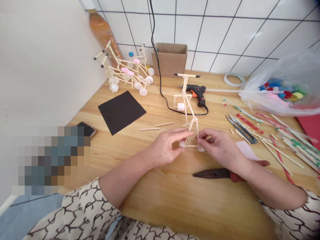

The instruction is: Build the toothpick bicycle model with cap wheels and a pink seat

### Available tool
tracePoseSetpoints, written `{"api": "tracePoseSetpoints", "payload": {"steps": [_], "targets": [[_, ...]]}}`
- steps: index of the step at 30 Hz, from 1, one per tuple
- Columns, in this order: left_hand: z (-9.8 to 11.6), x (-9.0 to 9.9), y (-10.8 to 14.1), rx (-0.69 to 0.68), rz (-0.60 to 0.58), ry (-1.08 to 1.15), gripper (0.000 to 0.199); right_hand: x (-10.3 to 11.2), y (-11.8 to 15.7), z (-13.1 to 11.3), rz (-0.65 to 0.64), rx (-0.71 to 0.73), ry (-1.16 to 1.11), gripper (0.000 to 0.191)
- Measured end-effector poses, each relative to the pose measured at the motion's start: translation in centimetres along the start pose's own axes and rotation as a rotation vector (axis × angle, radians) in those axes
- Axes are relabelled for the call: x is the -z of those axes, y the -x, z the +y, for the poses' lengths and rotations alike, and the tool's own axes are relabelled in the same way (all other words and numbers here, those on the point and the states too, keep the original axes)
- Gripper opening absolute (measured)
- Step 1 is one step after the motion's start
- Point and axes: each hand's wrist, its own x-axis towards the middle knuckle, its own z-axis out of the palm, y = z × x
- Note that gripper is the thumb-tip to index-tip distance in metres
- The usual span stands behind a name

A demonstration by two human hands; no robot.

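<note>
A small tricycle model made of thin wooden sticks [190, 108] stands on the table between my hands. Its handlebar [187, 75] has black ends, and a white front wheel [180, 106] sits below. My left hand [163, 148] has thumb and fingers closed around the left rear corner, by a white cap wheel [182, 144]. At the opposite corner, my right hand [220, 146] pinches the frame beside a clear cap wheel [201, 149]. Behind the model lies a black glue gun [197, 91] with an orange trigger. Two loose sticks [150, 129] lie left of the model.
Pliers [215, 173] lie under my right forearm, with snips [242, 130] and scattered sticks [287, 150] beyond. Similar stick models [127, 71], a bottle [101, 28] and a cardboard box [170, 60] stand behind. Also there: black sheet [121, 112], phone [86, 129], tape roll [234, 80], bag of caps [277, 90].
</note>
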Motion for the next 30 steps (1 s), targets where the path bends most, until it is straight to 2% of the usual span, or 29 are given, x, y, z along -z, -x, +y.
{"api": "tracePoseSetpoints", "payload": {"steps": [9, 14, 21, 30], "targets": [[0.0, 0.0, 0.0, 0.001, 0.003, -0.004, 0.047, 0.5, 0.2, -0.6, -0.055, -0.050, -0.013, 0.012], [0.1, 0.0, -0.1, -0.014, 0.005, 0.002, 0.046, 1.1, 0.4, -1.0, -0.144, -0.108, -0.003, 0.008], [0.0, 0.0, -0.1, -0.013, 0.000, 0.002, 0.047, 1.6, 0.4, -0.7, -0.187, -0.036, 0.110, 0.010], [0.0, 0.0, 0.0, 0.009, -0.020, -0.020, 0.047, 1.7, 0.4, -0.9, -0.200, -0.012, 0.149, 0.005]]}}
